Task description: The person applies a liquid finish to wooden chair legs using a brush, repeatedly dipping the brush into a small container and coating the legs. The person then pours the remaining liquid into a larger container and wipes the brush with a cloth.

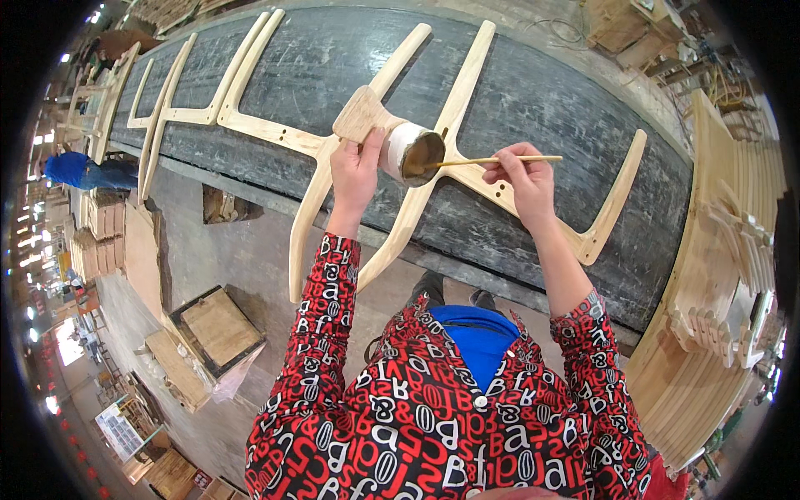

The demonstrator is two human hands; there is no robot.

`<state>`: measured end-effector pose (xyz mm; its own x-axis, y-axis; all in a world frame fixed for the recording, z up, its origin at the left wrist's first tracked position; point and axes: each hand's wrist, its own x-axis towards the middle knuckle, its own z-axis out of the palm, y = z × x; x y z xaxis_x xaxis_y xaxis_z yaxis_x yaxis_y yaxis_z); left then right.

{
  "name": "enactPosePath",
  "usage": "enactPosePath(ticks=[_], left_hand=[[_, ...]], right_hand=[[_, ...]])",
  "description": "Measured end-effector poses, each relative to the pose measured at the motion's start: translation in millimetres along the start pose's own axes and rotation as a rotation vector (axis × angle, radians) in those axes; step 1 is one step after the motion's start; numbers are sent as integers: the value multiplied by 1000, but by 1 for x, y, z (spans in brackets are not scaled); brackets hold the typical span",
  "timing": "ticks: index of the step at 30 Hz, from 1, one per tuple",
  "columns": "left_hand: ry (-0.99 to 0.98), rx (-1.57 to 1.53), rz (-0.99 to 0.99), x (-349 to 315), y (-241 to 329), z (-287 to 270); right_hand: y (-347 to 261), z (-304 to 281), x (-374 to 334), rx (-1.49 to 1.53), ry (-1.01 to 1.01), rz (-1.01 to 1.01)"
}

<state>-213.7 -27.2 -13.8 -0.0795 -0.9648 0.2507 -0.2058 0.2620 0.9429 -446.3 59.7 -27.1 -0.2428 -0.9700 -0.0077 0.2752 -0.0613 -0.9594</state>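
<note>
Item 1: thin wooden stick (467,162), qty 1, ctr-right of frame. R hand (525,179) has fingers pinched on its shaft; R end juts past the fingers, L end runs into the pot mouth, so working tip lies well L of the grip.

Item 2: round pot (412,154), white outside, brown residue inside, ctr of frame, mouth tipped R toward the stick. Contents' depth: can't tell.

Item 3: flat wooden paddle (360,117), upper-left of pot & against it; fixed or not, can't tell. L hand (354,175) has thumb & fingers clamped on its lower edge, pot just R of them.

Item 4: pale chair-leg frames (471,71), several, across the dark desk (333,50); nearest rail, w/ drilled holes, passes below R hand.

Handling note (judgement): keep pot tilt moderate, mouth facing stick; light pinch, fingers clear of rim; load tip only, wipe excess on inner rim, avoid drips on frames.
</note>
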Motion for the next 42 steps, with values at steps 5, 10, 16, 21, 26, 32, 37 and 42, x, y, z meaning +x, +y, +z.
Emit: enactPosePath(ticks=[5,10,16,21,26,32,37,42], left_hand=[[13,51,79,3,2,2],[48,26,42,2,1,1],[64,-298,-200,-1,-16,0],[75,-371,-228,-1,-36,8],[102,-362,-217,4,-42,33],[94,-183,-198,2,-61,48],[212,-4,-142,14,-89,38],[305,-73,-216,12,-105,26]], right_hand=[[16,7,6,126,75,100],[20,7,5,354,201,367],[10,-3,3,403,31,159],[13,-4,5,290,29,61],[42,-16,13,409,312,288],[53,-25,15,449,387,375],[35,-33,35,227,138,97],[21,-26,56,-122,55,-13]])
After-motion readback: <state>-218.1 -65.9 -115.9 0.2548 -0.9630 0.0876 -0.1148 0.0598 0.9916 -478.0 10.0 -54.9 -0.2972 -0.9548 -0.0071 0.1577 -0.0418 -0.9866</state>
